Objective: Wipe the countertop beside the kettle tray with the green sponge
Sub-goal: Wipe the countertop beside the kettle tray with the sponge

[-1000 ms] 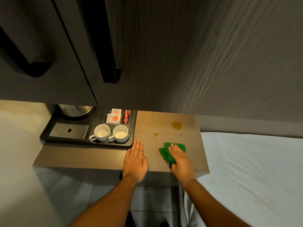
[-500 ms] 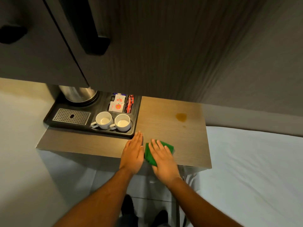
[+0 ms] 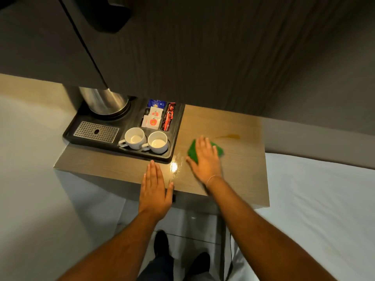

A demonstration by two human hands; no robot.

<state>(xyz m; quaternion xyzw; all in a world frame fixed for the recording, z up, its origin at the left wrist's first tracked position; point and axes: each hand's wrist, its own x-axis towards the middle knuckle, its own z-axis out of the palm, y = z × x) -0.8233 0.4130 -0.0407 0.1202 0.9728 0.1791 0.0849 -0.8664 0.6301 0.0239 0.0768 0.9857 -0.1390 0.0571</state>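
A: How are the hands placed?

B: The right hand [image 3: 205,157] is laid flat, fingers spread, pressed down on the green sponge [image 3: 218,150], which is pinned to the countertop [image 3: 239,169] rather than gripped; the sponge's edges are seen at 10 and 3 o'clock of the palm. A thin bracelet is worn at that wrist. The left hand [image 3: 155,189] is opened flat, fingers together, palm down on the front edge of the countertop, with nothing held.

A: And the sponge relative to the tray?

B: It is found just beside the kettle tray [image 3: 174,134], at the tray's 3 o'clock, apart from its rim.

A: What is carried in the tray?

B: A steel kettle [image 3: 105,102] is stood at the tray's 11 o'clock, a perforated metal grille [image 3: 96,131] at 8 o'clock. Two white cups [image 3: 147,140] are set side by side at 5 o'clock; whether anything is in them cannot be told. Sachets [image 3: 155,116] are filed in compartments at 1 o'clock.

A: The surface and room?

B: A brownish smear [image 3: 229,136] is seen at 1 o'clock of the sponge. A wet glare [image 3: 174,166] is seen between the hands. A dark cabinet [image 3: 60,47] is hung overhead, and a white bed sheet [image 3: 320,199] lies to the right.
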